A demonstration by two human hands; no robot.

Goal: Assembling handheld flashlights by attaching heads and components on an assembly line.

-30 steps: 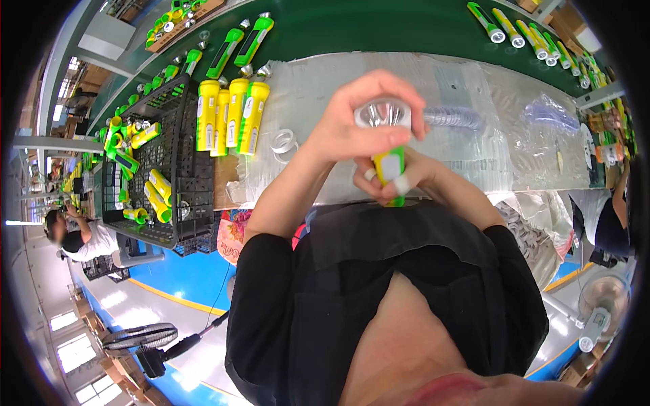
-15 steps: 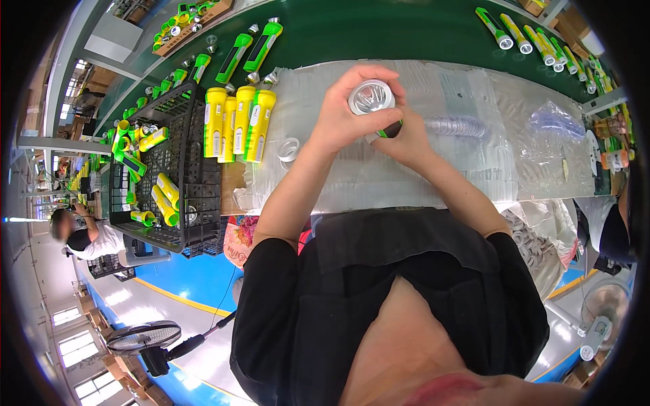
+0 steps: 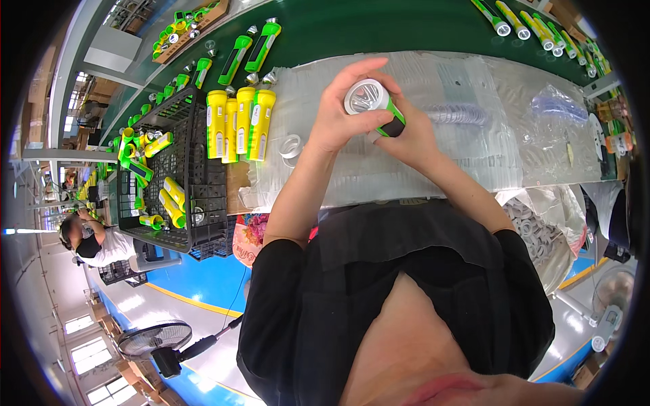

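Observation:
Over the plastic-covered bench I hold a flashlight (image 3: 366, 98) with its white ring and shiny reflector turned up toward me. My left hand (image 3: 336, 111) curls about the ring, its thumb across the near side and one finger lifted off. Around the green and black body is my right hand (image 3: 414, 137), with part of the body hidden in the palm. A loose white ring (image 3: 291, 147) lies left of my left forearm. To the right of my hands, a row of clear round lenses (image 3: 455, 115) rests on the plastic sheet.
Several yellow flashlight bodies (image 3: 242, 125) stand beside a black crate (image 3: 177, 233) holding more. Green flashlights (image 3: 263, 46) lie on the green belt, others at the far right (image 3: 521, 30). A sack of white rings (image 3: 538, 233) hangs at the bench's near right. Fan (image 3: 154, 338) and co-worker (image 3: 108, 245) are lower left.
The flashlight has tipped, showing more of its green body, and its head has shifted slightly left. One left finger has lifted away from the ring. Both hands remain on it.

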